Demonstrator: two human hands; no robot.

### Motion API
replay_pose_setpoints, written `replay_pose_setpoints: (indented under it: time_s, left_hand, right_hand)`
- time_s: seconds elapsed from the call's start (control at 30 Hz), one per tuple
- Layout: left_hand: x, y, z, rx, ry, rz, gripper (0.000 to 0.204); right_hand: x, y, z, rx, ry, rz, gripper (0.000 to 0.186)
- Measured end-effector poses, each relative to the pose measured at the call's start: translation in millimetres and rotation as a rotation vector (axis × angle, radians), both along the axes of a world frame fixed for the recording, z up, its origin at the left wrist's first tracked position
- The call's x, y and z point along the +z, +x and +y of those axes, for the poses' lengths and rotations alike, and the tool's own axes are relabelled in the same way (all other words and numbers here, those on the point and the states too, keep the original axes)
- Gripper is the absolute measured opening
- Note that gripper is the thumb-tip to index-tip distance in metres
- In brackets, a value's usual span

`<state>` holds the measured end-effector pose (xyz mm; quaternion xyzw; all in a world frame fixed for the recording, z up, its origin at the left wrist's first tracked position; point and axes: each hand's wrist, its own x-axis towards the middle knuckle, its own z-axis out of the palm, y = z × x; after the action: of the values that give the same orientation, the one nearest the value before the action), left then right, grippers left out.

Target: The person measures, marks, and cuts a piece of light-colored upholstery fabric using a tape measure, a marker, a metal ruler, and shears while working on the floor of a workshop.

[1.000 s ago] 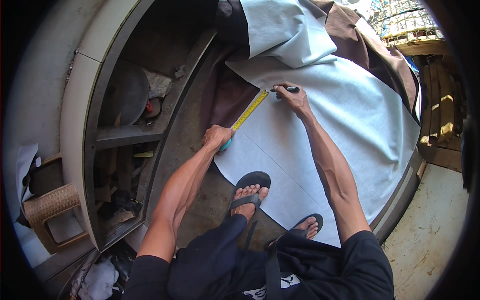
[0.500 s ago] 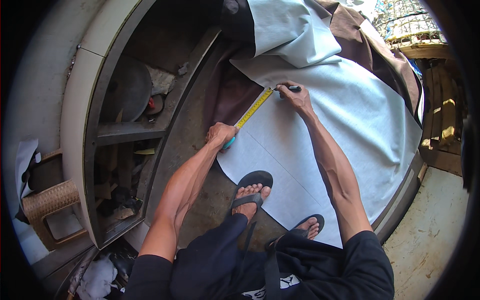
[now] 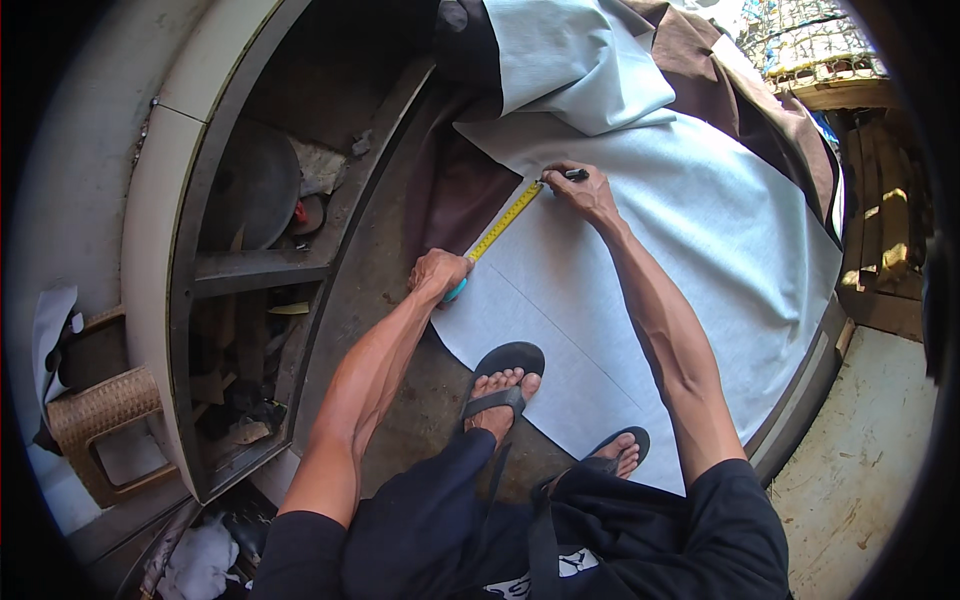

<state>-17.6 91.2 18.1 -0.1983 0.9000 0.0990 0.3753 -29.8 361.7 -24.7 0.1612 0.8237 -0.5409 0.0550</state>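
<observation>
A large sheet of pale material is spread beneath my hands, a thin straight line drawn across it. My left hand is closed around a tape measure, whose turquoise case shows only in part. Its yellow blade runs up along the sheet's left edge to my right hand. That hand grips a black marker, its tip side close to the blade's far end. Dark brown material lies to the left of the blade.
Open shelving with a dark round pan and clutter stands on the left. A woven, framed piece lies at lower left. Folds of pale and brown material heap at the back. My sandalled foot rests at the sheet's edge.
My right hand has shifted slightly left at the blade's end, and the marker has tilted in its fingers. My left hand keeps its hold on the tape measure.
</observation>
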Motion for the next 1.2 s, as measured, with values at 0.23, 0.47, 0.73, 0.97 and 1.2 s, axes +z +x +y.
replay_pose_setpoints:
  time_s: [0.23,0.47,0.73,0.97,1.2]
  left_hand:
    - [1,-1,0,-0.019,-0.005,-0.011,0.038]
    - [12,1,4,-0.029,0.024,-0.032,0.041]
    - [11,-2,4,-0.039,0.046,-0.035,0.041]
    - [8,2,6,-0.031,0.020,-0.032,0.042]
    - [-13,6,-35,-0.191,0.220,0.055,0.039]
  right_hand:
    - [0,-4,-1,0.002,0.022,-0.047,0.037]
    - [-1,-2,3,0.028,0.057,-0.015,0.033]
    - [1,5,5,0.059,0.072,0.109,0.029]
    - [1,9,4,0.091,0.071,0.178,0.030]
    - [45,57,23,0.075,0.097,0.277,0.028]
